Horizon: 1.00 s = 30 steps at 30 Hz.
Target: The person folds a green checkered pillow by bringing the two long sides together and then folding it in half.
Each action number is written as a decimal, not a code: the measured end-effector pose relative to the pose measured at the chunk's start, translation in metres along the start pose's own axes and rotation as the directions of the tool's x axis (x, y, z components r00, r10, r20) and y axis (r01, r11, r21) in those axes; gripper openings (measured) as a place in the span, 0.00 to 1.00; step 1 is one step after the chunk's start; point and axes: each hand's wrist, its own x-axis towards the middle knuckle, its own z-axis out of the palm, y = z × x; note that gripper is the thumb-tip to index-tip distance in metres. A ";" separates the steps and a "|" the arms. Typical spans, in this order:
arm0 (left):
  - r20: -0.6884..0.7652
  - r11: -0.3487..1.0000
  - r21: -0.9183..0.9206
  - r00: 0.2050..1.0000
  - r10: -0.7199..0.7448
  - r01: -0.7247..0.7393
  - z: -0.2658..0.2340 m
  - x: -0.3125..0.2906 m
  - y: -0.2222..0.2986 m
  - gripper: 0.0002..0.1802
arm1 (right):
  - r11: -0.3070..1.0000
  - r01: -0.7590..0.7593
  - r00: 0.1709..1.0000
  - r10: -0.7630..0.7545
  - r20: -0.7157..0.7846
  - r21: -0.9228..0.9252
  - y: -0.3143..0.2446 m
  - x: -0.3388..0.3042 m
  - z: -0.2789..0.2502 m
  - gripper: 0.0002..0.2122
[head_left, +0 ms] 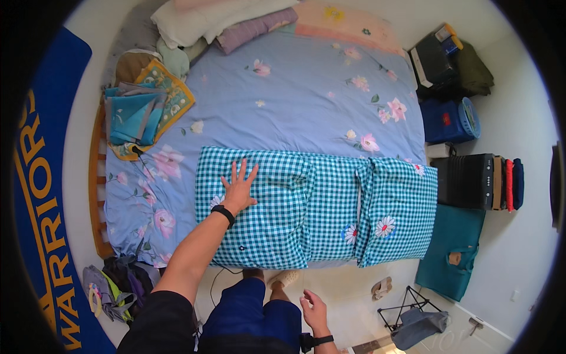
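Note:
My left hand (238, 193) lies with spread fingers on a teal-and-white checked pillow (271, 230) near the front edge of the bed. Its wrist wears a black band. Beside that pillow is a flatter stretch of the same checked cloth (333, 200), with a daisy print. A second checked pillow (401, 194) sits at the right end of the row. My right hand (314, 310) hangs low in front of the bed, away from the pillows. Nothing shows in it, and its fingers are loosely bent and partly apart.
A blue floral sheet (283, 106) covers the bed, with folded bedding (203, 20) at the far left. A wooden bed rail (101, 183) runs along the left. Bags (124, 283), a folding stool (418, 324) and a teal case (454, 248) stand around the bed.

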 end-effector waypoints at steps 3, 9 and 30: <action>-0.002 0.997 0.071 1.000 -0.022 0.022 0.008 0.007 0.000 0.68 | 0.990 0.096 0.993 -0.089 0.074 -0.101 -0.017 0.021 0.021 0.17; 0.092 0.984 0.172 0.994 -0.061 0.044 0.011 0.020 0.014 0.70 | 0.786 0.518 0.854 -0.455 0.251 -0.337 -0.036 0.097 0.076 0.25; 0.109 0.851 0.488 0.954 -0.281 0.195 -0.022 0.054 0.048 0.70 | 0.954 0.102 0.940 -0.185 0.285 0.283 -0.005 0.114 0.064 0.24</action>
